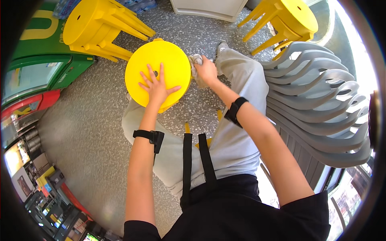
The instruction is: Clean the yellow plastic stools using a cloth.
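Observation:
A round yellow plastic stool [175,57] stands on the floor between my legs, its seat facing up. My left hand [157,89] lies flat on the seat, fingers spread around the small centre hole, holding nothing. In my right hand [207,71] is a bunched greyish-white cloth [196,59], held at the right side of the stool's rim. Part of the cloth hangs below my fingers. Most of the stool's legs are hidden under the seat.
Stacked yellow stools [90,24] stand at the upper left, with more yellow stools [283,21] at the upper right. A tall stack of grey plastic chairs [313,99] rises close on my right. Green refrigerated cabinet [54,72] lines the left. A white cabinet [208,9] stands ahead on the speckled floor [90,126].

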A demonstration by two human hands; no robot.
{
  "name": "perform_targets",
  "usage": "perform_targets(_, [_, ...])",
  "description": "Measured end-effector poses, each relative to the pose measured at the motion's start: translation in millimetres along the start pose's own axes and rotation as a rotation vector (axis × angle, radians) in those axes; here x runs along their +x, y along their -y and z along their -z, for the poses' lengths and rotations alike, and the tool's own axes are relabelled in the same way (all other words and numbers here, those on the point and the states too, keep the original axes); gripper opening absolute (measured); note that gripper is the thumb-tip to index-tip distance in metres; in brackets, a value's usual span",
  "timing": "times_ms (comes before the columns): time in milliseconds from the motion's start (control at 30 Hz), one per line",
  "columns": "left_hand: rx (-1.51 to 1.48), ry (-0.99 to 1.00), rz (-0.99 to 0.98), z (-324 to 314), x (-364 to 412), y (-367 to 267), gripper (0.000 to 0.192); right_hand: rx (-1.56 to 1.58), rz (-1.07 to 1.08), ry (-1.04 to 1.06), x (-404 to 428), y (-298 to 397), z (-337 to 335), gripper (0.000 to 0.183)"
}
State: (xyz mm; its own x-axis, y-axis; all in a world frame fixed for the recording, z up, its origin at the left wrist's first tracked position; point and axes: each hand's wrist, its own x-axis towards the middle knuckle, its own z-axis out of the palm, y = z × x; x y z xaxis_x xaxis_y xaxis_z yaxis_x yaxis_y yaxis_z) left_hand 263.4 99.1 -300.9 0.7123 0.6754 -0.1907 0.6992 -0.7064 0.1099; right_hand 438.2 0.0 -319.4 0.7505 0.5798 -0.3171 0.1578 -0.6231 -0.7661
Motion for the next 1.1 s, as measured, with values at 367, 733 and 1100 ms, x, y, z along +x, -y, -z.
perform_targets(367, [-0.029, 0.054, -0.186, 17, 0, 13, 0.106, 0.045, -0.066, 0.581, 13, -13, 40, 0.051])
perform_targets(733, [-0.057, -0.005, -0.164, 6, -7, -11, 0.1, 0.395, -0.555, 0.374, -73, -17, 1, 0.042])
perform_targets(1100, [-0.03, 0.059, -0.101, 7, -4, -14, 0.099, 0.172, -0.541, 0.299, -64, -40, -32, 0.04])
